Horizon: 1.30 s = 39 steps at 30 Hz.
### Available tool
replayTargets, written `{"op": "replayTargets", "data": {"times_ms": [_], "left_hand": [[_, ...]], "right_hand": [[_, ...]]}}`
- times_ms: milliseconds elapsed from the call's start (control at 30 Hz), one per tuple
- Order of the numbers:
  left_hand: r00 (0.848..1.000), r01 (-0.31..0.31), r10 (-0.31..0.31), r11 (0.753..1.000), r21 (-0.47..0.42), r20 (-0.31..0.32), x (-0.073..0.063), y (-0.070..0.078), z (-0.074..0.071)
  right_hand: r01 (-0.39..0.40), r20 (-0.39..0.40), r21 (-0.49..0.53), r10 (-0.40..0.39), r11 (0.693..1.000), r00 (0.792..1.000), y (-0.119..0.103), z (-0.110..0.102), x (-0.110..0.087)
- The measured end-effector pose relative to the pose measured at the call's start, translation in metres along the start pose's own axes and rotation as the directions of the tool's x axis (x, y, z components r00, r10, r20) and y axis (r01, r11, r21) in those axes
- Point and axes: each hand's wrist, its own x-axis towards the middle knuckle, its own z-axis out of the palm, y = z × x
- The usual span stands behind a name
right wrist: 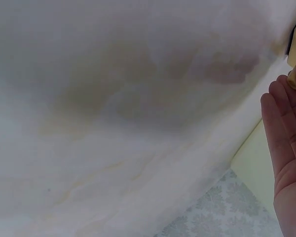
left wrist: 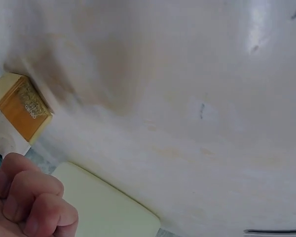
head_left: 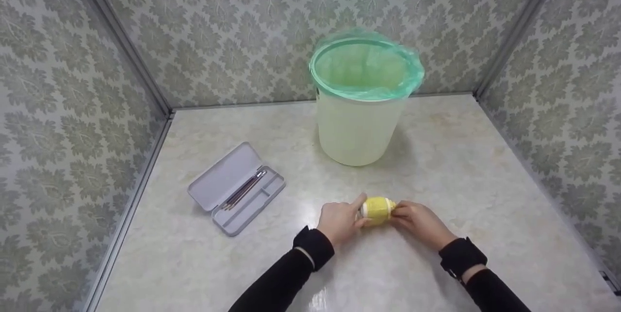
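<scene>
A small yellow-and-white crank pencil sharpener [head_left: 377,209] is between both hands at the table's front middle. My left hand [head_left: 338,222] grips its white left end, thumb on the upper side; in the left wrist view several fingers are curled beside the sharpener [left wrist: 24,106], whose orange see-through window shows. A small teal spot by those fingers is too cropped to identify. On the other end, my right hand [head_left: 419,223] pinches the small yellow crank knob [right wrist: 292,80], with the other fingers fairly straight in the right wrist view.
On the left lies an open grey pencil case [head_left: 228,181] with several pencils [head_left: 245,189] in it. A pale bin [head_left: 356,130] lined with a green bag [head_left: 415,67] stands behind the hands. Patterned walls [head_left: 233,35] enclose the marbled table [head_left: 194,273] at the back and sides.
</scene>
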Motion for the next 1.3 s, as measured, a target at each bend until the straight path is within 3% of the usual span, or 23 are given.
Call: {"op": "replayTargets", "data": {"times_ms": [300,467,733,1000,1300], "left_hand": [[1.000,0.004,-0.004,1.000,0.017,0.003,0.002,0.004,0.002],[1.000,-0.024,0.024,0.999,0.044,-0.005,0.002,0.003,0.001],[0.998,-0.057,0.058,0.998,0.029,-0.014,0.003,-0.003,-0.001],[0.997,-0.072,0.073,0.997,0.027,-0.009,0.005,-0.006,-0.002],[0.995,-0.093,0.093,0.996,0.013,-0.022,0.006,-0.006,-0.001]], "right_hand": [[-0.028,0.065,0.041,0.025,0.999,0.998,-0.007,-0.014,-0.011],[-0.020,0.087,0.032,0.017,0.999,0.996,-0.014,-0.026,-0.015],[0.071,-0.079,-0.004,-0.071,0.998,0.994,-0.025,-0.051,-0.007],[0.040,-0.094,-0.004,-0.040,0.999,0.995,-0.023,-0.055,0.001],[0.074,-0.159,-0.059,-0.083,0.995,0.984,-0.020,-0.058,0.013]]}}
